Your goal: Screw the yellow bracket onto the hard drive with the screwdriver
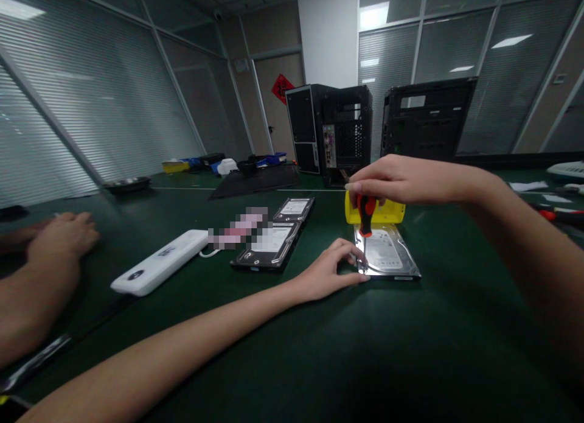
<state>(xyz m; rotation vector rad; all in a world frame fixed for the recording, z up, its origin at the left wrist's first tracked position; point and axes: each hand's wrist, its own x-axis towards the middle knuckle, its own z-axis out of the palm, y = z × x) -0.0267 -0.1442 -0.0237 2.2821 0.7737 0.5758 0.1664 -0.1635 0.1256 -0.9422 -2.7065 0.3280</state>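
A silver hard drive lies flat on the dark green table. My right hand is closed around the top of a red and black screwdriver, which stands nearly upright with its tip at the drive's left side. At the drive's near left corner, my left hand rests with thumb and fingers against the edge, gripping it. Just behind the drive is a yellow bin. Two more hard drives, one nearer and one farther, lie to the left.
A white power strip lies left of the drives, beside a blurred pink item. Another person's hands rest at the far left. Black computer cases and a dark mat are at the back.
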